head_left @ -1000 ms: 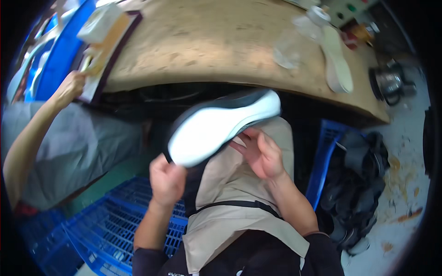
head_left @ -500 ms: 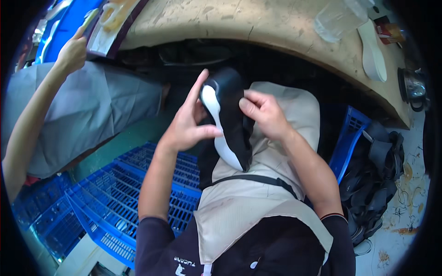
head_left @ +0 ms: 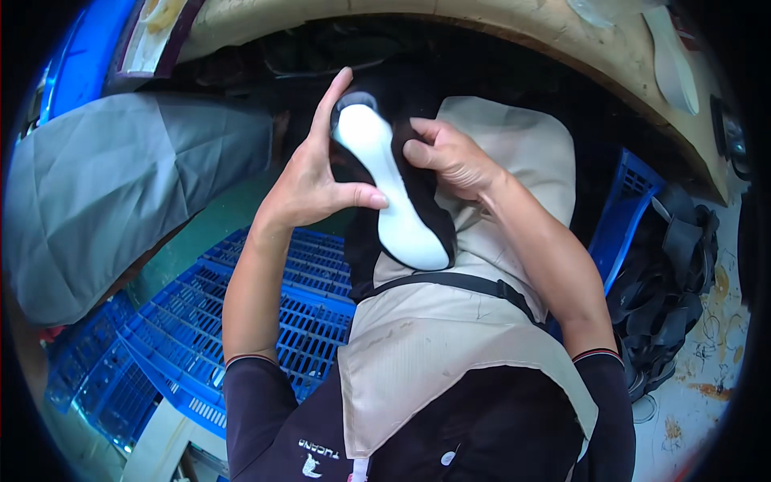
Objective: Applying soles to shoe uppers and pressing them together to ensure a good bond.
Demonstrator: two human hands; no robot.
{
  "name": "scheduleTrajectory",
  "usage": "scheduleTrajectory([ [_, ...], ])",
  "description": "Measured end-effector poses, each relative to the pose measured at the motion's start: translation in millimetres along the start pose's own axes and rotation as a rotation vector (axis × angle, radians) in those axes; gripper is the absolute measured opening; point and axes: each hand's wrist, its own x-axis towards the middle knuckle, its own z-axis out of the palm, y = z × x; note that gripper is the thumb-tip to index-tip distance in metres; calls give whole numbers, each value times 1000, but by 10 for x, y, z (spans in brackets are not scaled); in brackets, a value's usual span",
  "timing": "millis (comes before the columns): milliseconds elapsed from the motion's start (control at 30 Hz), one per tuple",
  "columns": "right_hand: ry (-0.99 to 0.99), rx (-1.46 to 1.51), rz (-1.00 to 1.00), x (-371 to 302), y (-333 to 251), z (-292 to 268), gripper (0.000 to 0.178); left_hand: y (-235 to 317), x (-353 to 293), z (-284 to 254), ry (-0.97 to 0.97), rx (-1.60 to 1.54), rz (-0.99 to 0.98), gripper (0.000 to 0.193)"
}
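Note:
Above my lap I hold a black shoe upper shaped like a lasted shoe, with a long white sole-shaped underside (head_left: 391,181) turned up toward me. My left hand (head_left: 301,181) grips it along its left side, the thumb lying on the white underside and the fingers reaching up past the far end. On the other side, my right hand (head_left: 454,157) has its thumb and fingers curled in at the black edge; the exact grip is partly hidden in shadow. Beneath lies my beige apron (head_left: 514,169).
A worktable (head_left: 514,20) curves across the far side, with a pale sole-shaped piece (head_left: 673,68) at its right. Blue crates (head_left: 233,293) stand at left. At right, black strapped pieces (head_left: 662,313) are heaped by a blue crate wall (head_left: 626,197). A co-worker's grey-covered lap (head_left: 136,185) is close on the left.
The shoe has rolled so that its white underside now faces up more fully. Both hands sit a little higher in the picture. The co-worker's hand at upper left is out of view.

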Motion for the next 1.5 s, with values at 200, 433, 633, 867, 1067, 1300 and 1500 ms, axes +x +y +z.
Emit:
scheduleTrajectory([
  [200, 4, -34, -9, 141, 67, -101, 50, -96, 25, 97, 32, -214, -179, 140],
  [433, 87, -82, -86, 82, -80, -88, 52, -158, 100, 228, 9, -301, -124, 138],
  [633, 187, -733, -185, -160, -11, 94, 58, -397, -176, 452, 41, -276, -82, 138],
  [867, 345, -1310, -424, -265, 433, 1, 71, -493, -307, 544, 1, -184, -161, 140],
  [1067, 245, -1203, -260, -432, 519, 8, 78, -511, -370, 616, -20, -206, -203, 143],
  [1300, 120, -1042, -318, -655, 390, -213, 79, -339, -246, 626, -40, -329, -251, 142],
  [1500, 56, -251, -4, -702, 37, -378, 82, -223, -102, 608, 32, -255, -113, 139],
])
